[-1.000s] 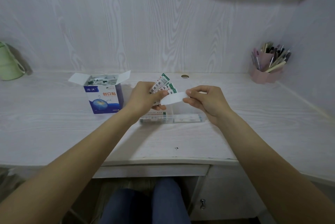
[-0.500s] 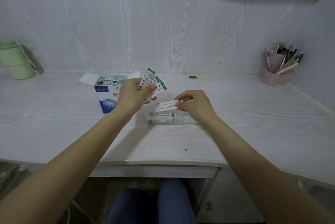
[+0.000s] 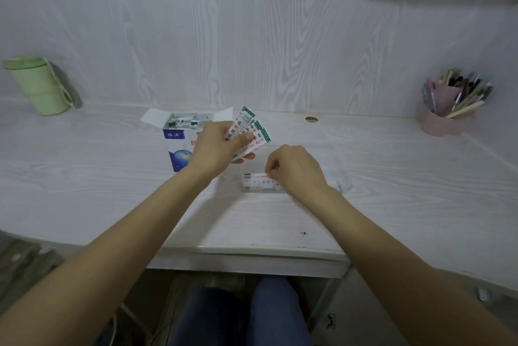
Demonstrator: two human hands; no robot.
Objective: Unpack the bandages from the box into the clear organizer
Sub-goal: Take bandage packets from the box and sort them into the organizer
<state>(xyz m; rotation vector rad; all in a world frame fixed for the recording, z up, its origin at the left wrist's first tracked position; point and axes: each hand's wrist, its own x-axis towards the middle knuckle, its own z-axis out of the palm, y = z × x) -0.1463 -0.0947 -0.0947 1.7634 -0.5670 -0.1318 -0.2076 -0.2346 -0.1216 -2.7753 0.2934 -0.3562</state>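
An open blue and white bandage box (image 3: 175,144) stands on the desk, with more wrapped bandages showing inside its top. My left hand (image 3: 215,146) grips a fan of several white, green-tipped bandage strips (image 3: 249,130) just right of the box. The clear organizer (image 3: 259,187) sits on the desk in front of my right hand, with bandages lying in it. My right hand (image 3: 294,169) reaches down into the organizer and pinches one bandage (image 3: 259,176) at its right end.
A green lidded cup (image 3: 37,85) stands at the back left. A pink holder full of pens (image 3: 445,110) stands at the back right. A cable hole (image 3: 311,119) lies behind the organizer. The desk's front edge (image 3: 252,250) is near my knees.
My right hand pulled one bandage from the fan in my left hand and lowered it into the organizer. The camera tilted, shifting the scene.
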